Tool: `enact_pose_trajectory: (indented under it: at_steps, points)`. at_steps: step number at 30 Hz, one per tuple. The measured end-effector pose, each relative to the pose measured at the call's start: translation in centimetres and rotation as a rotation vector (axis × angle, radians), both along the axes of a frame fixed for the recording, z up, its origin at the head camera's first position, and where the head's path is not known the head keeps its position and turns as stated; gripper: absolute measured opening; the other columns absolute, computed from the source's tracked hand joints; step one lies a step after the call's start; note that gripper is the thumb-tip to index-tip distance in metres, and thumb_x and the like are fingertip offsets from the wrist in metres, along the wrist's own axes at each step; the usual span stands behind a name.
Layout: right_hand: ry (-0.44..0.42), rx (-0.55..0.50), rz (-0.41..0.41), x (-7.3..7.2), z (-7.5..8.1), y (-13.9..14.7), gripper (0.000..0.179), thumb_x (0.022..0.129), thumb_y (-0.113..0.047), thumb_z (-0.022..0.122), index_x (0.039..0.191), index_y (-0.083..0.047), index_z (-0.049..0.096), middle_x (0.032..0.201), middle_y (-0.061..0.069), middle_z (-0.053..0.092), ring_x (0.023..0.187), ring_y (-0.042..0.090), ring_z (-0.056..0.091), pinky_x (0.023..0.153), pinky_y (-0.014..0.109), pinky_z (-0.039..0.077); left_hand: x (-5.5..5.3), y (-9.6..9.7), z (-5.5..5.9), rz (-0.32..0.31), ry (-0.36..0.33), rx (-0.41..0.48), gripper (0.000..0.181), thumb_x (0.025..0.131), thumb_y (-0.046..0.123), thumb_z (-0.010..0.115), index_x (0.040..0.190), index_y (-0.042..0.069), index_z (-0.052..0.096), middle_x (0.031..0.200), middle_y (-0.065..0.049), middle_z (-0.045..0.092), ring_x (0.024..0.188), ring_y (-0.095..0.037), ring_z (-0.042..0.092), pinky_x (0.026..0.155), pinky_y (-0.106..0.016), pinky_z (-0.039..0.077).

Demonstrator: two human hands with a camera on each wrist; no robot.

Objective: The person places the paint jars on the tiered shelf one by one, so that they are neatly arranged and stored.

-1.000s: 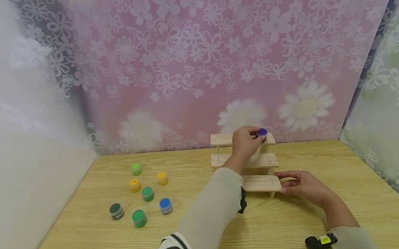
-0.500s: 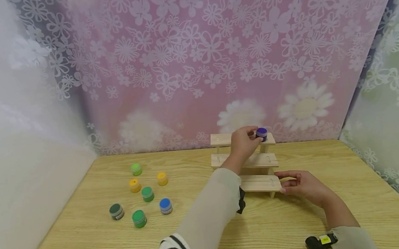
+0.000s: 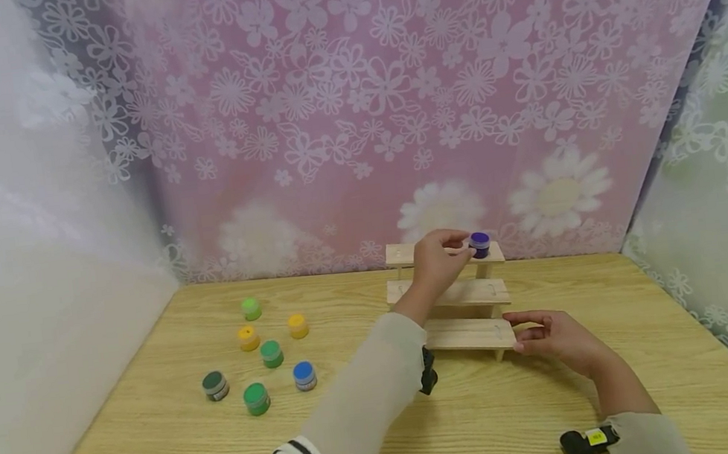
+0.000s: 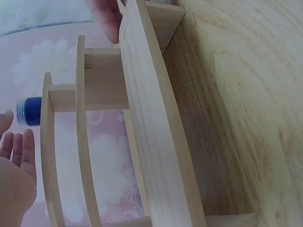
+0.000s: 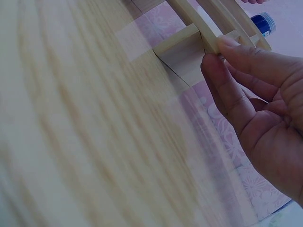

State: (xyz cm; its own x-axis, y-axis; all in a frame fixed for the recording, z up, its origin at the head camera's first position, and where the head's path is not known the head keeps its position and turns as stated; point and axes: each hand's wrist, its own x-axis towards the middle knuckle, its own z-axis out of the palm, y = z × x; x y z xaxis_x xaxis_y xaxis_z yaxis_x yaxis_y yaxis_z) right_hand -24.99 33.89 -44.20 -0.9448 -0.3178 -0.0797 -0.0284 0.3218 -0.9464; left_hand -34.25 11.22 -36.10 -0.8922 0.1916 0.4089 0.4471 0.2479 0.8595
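Pink backdrop [image 3: 324, 112] behind purple jar [image 3: 480, 245] just beside left fingers [image 4: 28, 149]

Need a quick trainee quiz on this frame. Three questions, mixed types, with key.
1. Which tier of the wooden stand does the purple jar stand on? A) bottom B) middle C) top
2. True or false: the right hand pinches the right end of the bottom tier.
3. How many jars stand directly on the table?

Key:
1. C, the top tier.
2. True.
3. Seven: one light green jar, two yellow jars, two green jars, one dark green jar, one blue jar.
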Motion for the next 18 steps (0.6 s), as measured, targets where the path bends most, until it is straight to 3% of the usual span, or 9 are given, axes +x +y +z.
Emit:
enact_pose_trajectory:
  at_steps: [10, 18]
  points:
    - [-0.003, 0.024, 0.002, 0.0, 0.1, -0.1, 0.068, 0.089, -0.017, 0.073, 0.144, 0.008, 0.041, 0.120, 0.019, 0.062, 0.098, 0.016, 0.066, 0.083, 0.030, 0.055, 0.3, -1.9, -0.3, 0.002, 0.011, 0.097, 0.022, 0.083, 0.017, 0.081, 0.104, 0.010, 0.076, 0.096, -0.005, 0.069, 0.082, -0.007, 0.063, 0.070, -0.019, 0.054]
    - [-0.008, 0.019, 0.001, 0.0, 0.2, -0.2, 0.068, 0.089, -0.017, 0.073, 0.144, 0.008, 0.040, 0.117, 0.017, 0.063, 0.097, 0.016, 0.066, 0.083, 0.031, 0.055, 0.5, -3.3, -0.5, -0.050, 0.147, 0.114, 0.025, 0.082, 0.018, 0.081, 0.103, 0.007, 0.075, 0.103, -0.012, 0.068, 0.084, -0.010, 0.065, 0.072, -0.018, 0.055]
